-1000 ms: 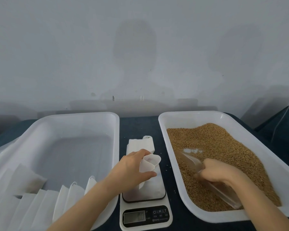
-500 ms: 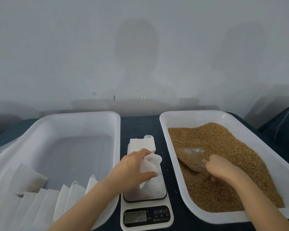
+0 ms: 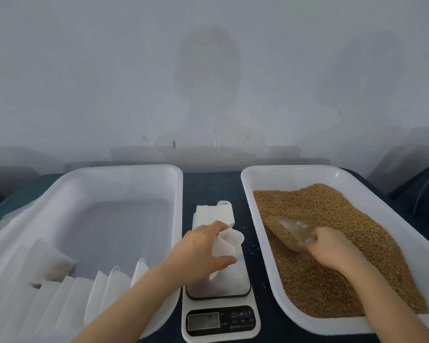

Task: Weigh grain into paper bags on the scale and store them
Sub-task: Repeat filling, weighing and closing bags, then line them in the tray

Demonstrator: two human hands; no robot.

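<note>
1. Head view: the left hand [image 3: 198, 253] curls thumb and fingers round an open-mouthed paper bag [image 3: 227, 243] on the scale [image 3: 219, 320].
2. The right hand [image 3: 332, 248] grips the handle of a clear scoop [image 3: 287, 231], whose bowl holds grain [image 3: 344, 214] and lies in the right tub [image 3: 252, 219].
3. Flat bags [image 3: 213, 214] lie stacked behind the scale; more bags [image 3: 60, 300] lean in the left tub [image 3: 124, 169].

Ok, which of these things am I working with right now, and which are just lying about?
In use: paper bag on the scale, held by left hand; scoop in right hand; grain tray.
Lying about: flat bag stack behind the scale; bags standing in left tray.
</note>
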